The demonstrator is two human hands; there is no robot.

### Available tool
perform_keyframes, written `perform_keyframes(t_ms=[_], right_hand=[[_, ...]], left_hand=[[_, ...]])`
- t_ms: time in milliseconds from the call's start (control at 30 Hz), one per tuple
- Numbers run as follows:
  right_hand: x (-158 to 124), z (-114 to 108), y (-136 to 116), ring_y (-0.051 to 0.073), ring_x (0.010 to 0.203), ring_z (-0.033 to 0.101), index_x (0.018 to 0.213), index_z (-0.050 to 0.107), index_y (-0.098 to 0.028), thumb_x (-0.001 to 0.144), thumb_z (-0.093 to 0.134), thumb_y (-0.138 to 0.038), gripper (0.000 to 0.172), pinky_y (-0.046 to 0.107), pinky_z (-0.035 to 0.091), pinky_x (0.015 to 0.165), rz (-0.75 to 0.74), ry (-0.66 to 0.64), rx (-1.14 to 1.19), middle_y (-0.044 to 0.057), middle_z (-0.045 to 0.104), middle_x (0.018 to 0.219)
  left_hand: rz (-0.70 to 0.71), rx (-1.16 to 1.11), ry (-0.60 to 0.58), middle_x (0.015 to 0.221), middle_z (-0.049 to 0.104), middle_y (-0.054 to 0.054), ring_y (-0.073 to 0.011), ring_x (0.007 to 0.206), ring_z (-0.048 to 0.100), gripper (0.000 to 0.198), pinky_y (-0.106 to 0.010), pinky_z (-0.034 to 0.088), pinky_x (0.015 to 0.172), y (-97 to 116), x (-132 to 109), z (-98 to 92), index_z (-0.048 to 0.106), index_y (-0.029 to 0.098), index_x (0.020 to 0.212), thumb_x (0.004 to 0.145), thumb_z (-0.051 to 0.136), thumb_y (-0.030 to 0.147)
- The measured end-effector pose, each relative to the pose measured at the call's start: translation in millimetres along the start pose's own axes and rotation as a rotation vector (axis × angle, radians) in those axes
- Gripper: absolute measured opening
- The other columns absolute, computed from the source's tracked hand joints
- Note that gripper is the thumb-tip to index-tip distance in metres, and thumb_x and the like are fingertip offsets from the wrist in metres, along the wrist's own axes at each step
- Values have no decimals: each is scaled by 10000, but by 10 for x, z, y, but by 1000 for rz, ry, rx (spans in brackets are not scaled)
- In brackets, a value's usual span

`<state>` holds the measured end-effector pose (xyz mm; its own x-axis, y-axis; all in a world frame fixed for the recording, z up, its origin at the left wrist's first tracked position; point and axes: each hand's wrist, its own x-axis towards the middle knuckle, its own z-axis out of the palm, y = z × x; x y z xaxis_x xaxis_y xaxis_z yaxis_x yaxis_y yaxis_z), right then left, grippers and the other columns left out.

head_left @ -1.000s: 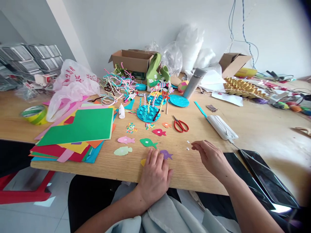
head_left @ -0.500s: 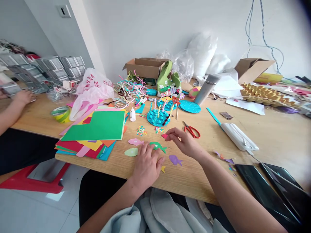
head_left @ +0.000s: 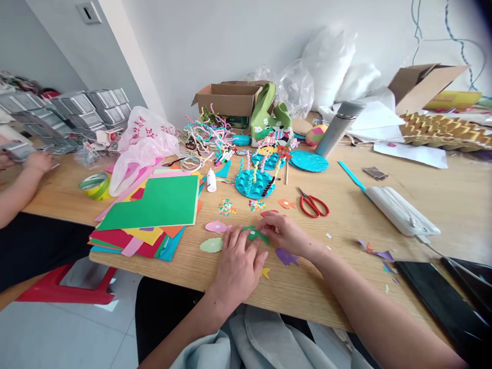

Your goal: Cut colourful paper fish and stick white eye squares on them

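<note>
My left hand [head_left: 238, 261] lies flat, fingers spread, its fingertips by the green paper fish [head_left: 253, 233]. At that fish's right end is my right hand [head_left: 286, 233], fingers curled together; what they hold, if anything, is hidden. Just behind my right fingers a red paper fish [head_left: 270, 212] is partly covered. Around the hands lie a pink fish [head_left: 218, 226], a pale green shape [head_left: 211, 245], a purple fish [head_left: 286, 257], an orange fish [head_left: 286, 204] and a yellow fish [head_left: 265, 272], mostly hidden under my left hand.
Red-handled pliers [head_left: 313, 204] lie to the right, near a white power bank [head_left: 402, 210]. Coloured paper [head_left: 165, 200] is stacked left. Behind stand a glue bottle [head_left: 211, 181], a blue craft base [head_left: 254, 184] and a metal flask [head_left: 340, 128]. Another person's hand [head_left: 38, 161] is far left.
My right hand has come down and closer to my left, onto the green fish's right end. The orange fish now shows behind it. The view has shifted slightly.
</note>
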<state>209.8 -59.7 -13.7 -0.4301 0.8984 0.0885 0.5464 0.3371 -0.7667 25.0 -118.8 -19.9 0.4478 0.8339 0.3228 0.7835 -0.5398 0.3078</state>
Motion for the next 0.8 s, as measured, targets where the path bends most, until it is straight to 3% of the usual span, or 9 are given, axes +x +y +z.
perform_keyframes(t_ms=[233, 800], right_hand=[[5, 3, 1, 107, 565, 534, 811, 638, -156, 798, 526, -127, 116, 218, 403, 531, 55, -45, 50, 0, 603, 644], [3, -22, 1, 131, 604, 554, 777, 653, -160, 795, 513, -134, 144, 237, 403, 549, 41, -44, -53, 25, 647, 694]], left_hand=[[1, 3, -6, 1247, 580, -105, -283, 1271, 446, 337, -558, 309, 1121, -7, 10, -9, 609, 200, 1189, 948, 428, 350], [-2, 17, -40, 1297, 576, -93, -310, 1327, 388, 356, -581, 273, 1136, -3, 4, -14, 606, 191, 1198, 952, 415, 363]])
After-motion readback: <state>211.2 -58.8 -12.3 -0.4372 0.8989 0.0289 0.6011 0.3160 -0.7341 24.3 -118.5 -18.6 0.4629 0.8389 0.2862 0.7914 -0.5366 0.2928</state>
